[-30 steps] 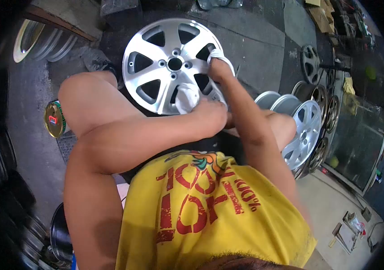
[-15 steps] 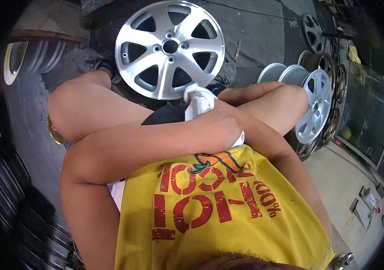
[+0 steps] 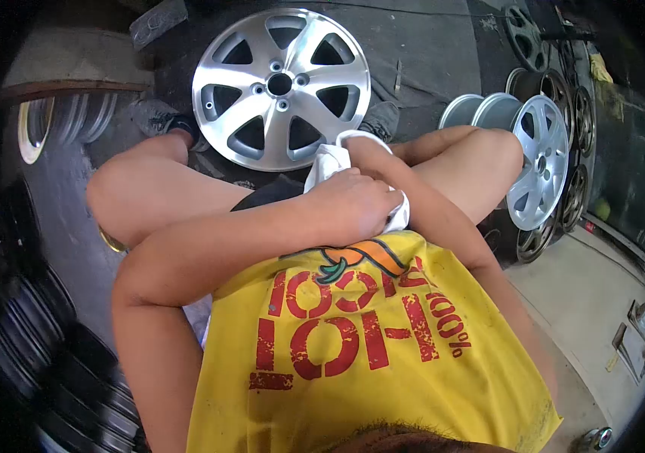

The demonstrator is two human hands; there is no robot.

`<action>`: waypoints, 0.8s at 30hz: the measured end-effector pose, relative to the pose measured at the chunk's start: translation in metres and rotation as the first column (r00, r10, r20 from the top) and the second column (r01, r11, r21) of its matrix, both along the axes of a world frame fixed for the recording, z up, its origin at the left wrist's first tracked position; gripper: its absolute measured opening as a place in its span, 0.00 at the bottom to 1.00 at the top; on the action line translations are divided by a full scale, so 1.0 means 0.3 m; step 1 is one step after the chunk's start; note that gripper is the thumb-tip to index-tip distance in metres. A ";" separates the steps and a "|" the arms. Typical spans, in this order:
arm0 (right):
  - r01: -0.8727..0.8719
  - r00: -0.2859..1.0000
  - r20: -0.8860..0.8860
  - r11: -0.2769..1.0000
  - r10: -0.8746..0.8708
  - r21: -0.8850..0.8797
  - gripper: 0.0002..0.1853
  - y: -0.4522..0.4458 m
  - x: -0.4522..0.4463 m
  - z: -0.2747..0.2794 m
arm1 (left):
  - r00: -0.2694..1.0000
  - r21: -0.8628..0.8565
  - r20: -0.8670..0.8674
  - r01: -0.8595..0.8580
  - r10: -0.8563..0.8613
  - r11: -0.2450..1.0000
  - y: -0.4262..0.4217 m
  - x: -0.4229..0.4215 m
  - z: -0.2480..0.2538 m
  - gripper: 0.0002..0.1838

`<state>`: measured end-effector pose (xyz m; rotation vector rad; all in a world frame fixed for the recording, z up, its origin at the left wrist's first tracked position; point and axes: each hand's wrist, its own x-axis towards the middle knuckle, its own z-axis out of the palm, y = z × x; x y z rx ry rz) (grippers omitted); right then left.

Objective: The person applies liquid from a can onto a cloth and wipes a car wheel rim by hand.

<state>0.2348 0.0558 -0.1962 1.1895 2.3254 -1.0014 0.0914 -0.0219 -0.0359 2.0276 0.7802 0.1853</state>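
Note:
My left hand (image 3: 356, 200) is closed on a bunched white cloth (image 3: 324, 164) above my lap. Beside it, my right hand (image 3: 364, 153) reaches into the cloth, which wraps around it; its fingers are hidden. Just beyond the cloth lies a silver alloy wheel (image 3: 241, 143), spoked face up, between my feet. The cloth overlaps the wheel's near rim in view, but I cannot tell whether they touch.
More silver wheels (image 3: 538, 162) stand on edge at the right, with darker wheels (image 3: 575, 196) behind them. Black stacked items (image 3: 73, 370) fill the lower left. A can (image 3: 594, 439) stands at lower right, and a grey block (image 3: 158, 23) lies at the upper left.
My right hand has drawn back toward my lap and sits deeper in the cloth. My left hand still grips the cloth. The view has shifted slightly, with the wheel lower in it.

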 end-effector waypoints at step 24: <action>-0.217 -0.407 -0.266 0.376 -0.874 -0.901 0.35 0.302 0.263 0.349 | 0.978 0.184 -0.199 -0.032 0.069 0.982 0.036 -0.048 -0.084 0.24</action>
